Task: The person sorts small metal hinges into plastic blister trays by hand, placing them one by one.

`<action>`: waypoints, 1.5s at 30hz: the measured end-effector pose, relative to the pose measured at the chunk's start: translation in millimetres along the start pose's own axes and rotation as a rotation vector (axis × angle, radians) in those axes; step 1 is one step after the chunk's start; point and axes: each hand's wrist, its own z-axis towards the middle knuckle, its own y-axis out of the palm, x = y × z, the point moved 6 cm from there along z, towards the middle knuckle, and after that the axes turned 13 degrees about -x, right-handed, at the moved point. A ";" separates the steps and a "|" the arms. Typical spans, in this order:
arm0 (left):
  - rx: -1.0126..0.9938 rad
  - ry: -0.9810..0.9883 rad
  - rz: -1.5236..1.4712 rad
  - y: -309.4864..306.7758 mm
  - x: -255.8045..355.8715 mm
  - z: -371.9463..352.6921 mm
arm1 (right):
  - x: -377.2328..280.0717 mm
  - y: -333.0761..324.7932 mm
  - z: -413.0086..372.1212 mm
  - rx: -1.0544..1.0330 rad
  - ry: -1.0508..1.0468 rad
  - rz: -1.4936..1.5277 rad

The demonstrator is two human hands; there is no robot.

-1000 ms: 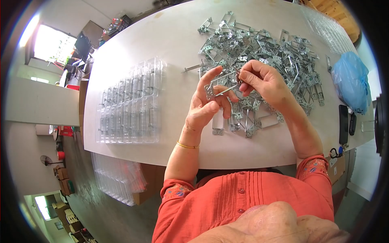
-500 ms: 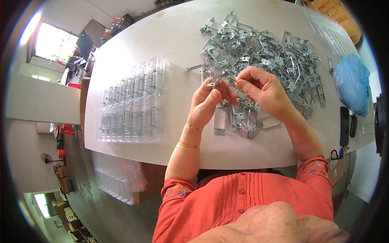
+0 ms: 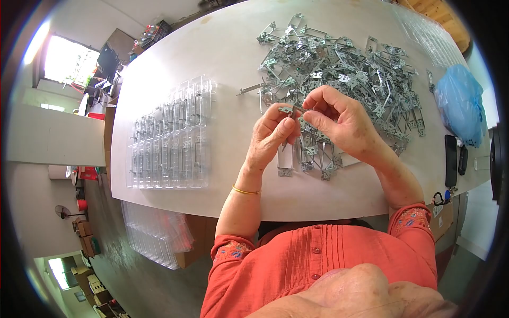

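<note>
Thumb and fingers of my left hand (image 3: pixel 273 130) are closed on a small metal bracket (image 3: pixel 286 110) with a thin rod. My right hand (image 3: pixel 342 119) pinches at the bracket's right end, its fingertips close to those of my left hand. Part of the bracket is hidden by the fingers. Just beyond both hands lies a large heap of similar metal brackets (image 3: pixel 355 69), some with long wire loops. To the left, a clear plastic tray (image 3: pixel 204 177) holds metal pieces in rows of slots.
A blue plastic bag (image 3: pixel 460 106), a black phone (image 3: pixel 450 161) and a small dark object (image 3: pixel 463 160) lie at the right. Clear trays (image 3: pixel 432 37) rest at the far right corner. More clear trays (image 3: pixel 154 233) sit below the table's left front edge, beside a cardboard box (image 3: pixel 199 238).
The bracket has turned in my left hand, its rod swinging from hanging down toward pointing sideways. My right fingertips have moved left to meet it.
</note>
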 end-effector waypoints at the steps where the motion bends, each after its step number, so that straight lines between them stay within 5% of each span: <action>1: 0.024 -0.014 0.029 0.1 -0.1 -0.2 | -1.4 -0.1 -0.7 0.019 -0.010 -0.011; 10: 0.074 -0.061 0.275 6.3 0.9 1.0 | 11.0 4.9 4.9 -0.076 0.025 0.183; 18: -0.084 -0.121 0.638 18.6 8.9 2.9 | 13.1 -6.4 3.5 0.087 -0.040 0.044; 22: -0.027 -0.076 0.233 16.8 -6.9 2.3 | 4.9 -16.5 4.6 0.174 -0.097 0.242; 29: 0.205 0.013 -0.153 -1.7 0.4 -0.6 | 7.2 -3.4 4.4 0.006 0.059 0.090; 45: 0.145 0.015 0.042 1.0 5.5 -0.3 | 8.1 2.6 4.7 -0.008 0.118 0.044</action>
